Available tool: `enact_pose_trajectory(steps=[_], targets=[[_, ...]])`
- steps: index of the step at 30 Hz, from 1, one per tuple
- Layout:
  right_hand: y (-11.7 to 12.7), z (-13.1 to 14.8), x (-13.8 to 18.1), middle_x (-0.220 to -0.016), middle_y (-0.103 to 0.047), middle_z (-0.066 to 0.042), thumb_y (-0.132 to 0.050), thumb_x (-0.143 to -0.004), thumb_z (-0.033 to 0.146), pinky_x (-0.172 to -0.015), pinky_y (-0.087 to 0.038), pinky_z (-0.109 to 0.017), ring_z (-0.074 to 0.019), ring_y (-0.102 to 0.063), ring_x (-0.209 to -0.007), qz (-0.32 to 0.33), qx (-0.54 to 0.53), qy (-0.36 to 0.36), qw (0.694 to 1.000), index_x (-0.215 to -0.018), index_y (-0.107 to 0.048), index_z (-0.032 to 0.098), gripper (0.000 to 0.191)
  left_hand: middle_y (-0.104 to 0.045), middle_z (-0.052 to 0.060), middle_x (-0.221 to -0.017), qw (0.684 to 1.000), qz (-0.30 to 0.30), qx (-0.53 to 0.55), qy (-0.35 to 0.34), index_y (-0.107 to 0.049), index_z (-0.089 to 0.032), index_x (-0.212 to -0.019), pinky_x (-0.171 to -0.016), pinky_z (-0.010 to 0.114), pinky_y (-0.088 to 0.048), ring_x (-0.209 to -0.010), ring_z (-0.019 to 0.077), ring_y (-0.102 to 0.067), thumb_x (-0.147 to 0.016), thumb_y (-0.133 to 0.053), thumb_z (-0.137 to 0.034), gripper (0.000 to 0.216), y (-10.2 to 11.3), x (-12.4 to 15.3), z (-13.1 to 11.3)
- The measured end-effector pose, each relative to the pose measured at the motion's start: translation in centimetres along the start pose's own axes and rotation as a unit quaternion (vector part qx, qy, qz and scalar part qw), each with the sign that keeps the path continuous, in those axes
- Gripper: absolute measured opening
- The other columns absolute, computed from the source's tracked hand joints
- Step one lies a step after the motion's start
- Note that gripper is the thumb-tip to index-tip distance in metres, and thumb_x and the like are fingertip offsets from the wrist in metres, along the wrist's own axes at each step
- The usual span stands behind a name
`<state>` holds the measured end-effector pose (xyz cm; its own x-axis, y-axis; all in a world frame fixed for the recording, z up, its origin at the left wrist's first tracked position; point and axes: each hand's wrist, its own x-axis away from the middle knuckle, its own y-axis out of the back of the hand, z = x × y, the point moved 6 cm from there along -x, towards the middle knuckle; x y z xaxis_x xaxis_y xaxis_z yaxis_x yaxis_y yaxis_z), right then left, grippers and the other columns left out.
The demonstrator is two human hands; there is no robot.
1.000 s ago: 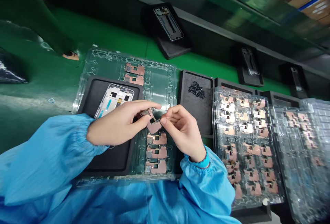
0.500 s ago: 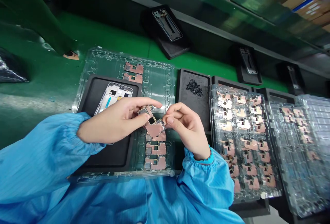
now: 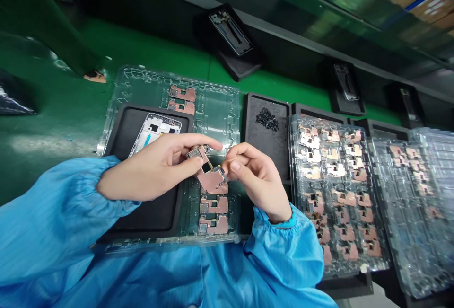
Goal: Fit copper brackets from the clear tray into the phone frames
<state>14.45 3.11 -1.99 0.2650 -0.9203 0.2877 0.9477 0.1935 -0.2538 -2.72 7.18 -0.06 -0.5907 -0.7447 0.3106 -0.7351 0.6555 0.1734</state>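
My left hand (image 3: 156, 171) pinches a copper-coloured circuit board (image 3: 208, 171) at its upper left end, between thumb and forefinger. My right hand (image 3: 257, 180) is closed on the same board's right end. The board hangs just above a clear plastic tray (image 3: 220, 109) that holds several more such boards in its slots. Beside the hands a white phone frame (image 3: 156, 130) lies on a black foam tray (image 3: 152, 204), partly hidden by my left hand. Both arms wear blue sleeves.
A black tray (image 3: 262, 156) with a heap of small dark parts (image 3: 266, 119) sits to the right. Clear trays full of boards (image 3: 333, 194) stand further right. Black holders with phone frames (image 3: 230, 33) sit on the green belt behind.
The board has tilted flatter and its right end has come up between my right fingers. Both hands have shifted slightly left.
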Motion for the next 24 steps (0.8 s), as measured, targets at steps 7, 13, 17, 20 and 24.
enact_pose_trajectory(steps=[7, 13, 17, 20, 24], targets=[[-0.3, -1.1, -0.5, -0.071, -0.062, 0.004, -0.084, -0.085, 0.039, -0.056, -0.048, -0.022, -0.0112, -0.054, -0.06, -0.006, -0.039, -0.024, 0.999, -0.093, -0.061, 0.023, 0.029, -0.074, 0.001, -0.094, 0.999, 0.002, 0.044, 0.012, -0.069, -0.026, -0.127, -0.065, 0.026, -0.052, -0.078, 0.0171, -0.066, -0.091, -0.059, -0.029, 0.037, 0.0, -0.2, 0.1], [-0.6, 0.4, 0.0, -0.101, -0.072, -0.006, -0.08, -0.085, 0.055, -0.073, -0.059, -0.035, -0.0215, -0.069, -0.085, -0.023, -0.03, 0.093, 0.995, -0.109, -0.063, 0.028, 0.041, -0.07, 0.003, -0.087, 0.95, 0.036, 0.306, 0.051, -0.063, -0.017, -0.114, -0.068, 0.026, -0.053, -0.075, 0.0149, -0.068, -0.091, -0.064, -0.022, 0.024, -1.6, 0.1, -0.1], [-0.9, 1.0, 0.6, -0.118, -0.073, -0.006, -0.09, -0.078, 0.043, -0.081, -0.061, -0.038, -0.0256, -0.071, -0.101, -0.087, 0.011, 0.19, 0.978, -0.113, -0.061, 0.035, 0.045, -0.071, 0.006, -0.098, 0.874, 0.037, 0.477, 0.088, -0.057, -0.018, -0.116, -0.079, 0.029, -0.054, -0.087, 0.0163, -0.071, -0.091, -0.067, -0.023, 0.028, -3.6, 0.9, -0.1], [-1.7, 0.1, 0.5, -0.111, -0.076, -0.005, -0.084, -0.084, 0.046, -0.065, -0.06, -0.035, -0.0226, -0.073, -0.08, -0.106, -0.004, 0.165, 0.981, -0.117, -0.061, 0.037, 0.041, -0.071, 0.005, -0.093, 0.883, 0.044, 0.463, 0.071, -0.052, -0.019, -0.121, -0.081, 0.031, -0.054, -0.091, 0.0178, -0.072, -0.095, -0.065, -0.027, 0.029, -4.2, 1.5, 0.0], [-3.3, -1.1, 0.1, -0.106, -0.079, -0.005, -0.079, -0.087, 0.052, -0.071, -0.062, -0.04, -0.0253, -0.075, -0.083, -0.1, -0.092, 0.083, 0.987, -0.116, -0.067, 0.034, 0.036, -0.073, 0.005, -0.09, 0.945, 0.063, 0.316, 0.049, -0.048, -0.018, -0.126, -0.077, 0.032, -0.056, -0.085, 0.0184, -0.072, -0.099, -0.061, -0.035, 0.034, -2.7, 3.1, 1.1]])
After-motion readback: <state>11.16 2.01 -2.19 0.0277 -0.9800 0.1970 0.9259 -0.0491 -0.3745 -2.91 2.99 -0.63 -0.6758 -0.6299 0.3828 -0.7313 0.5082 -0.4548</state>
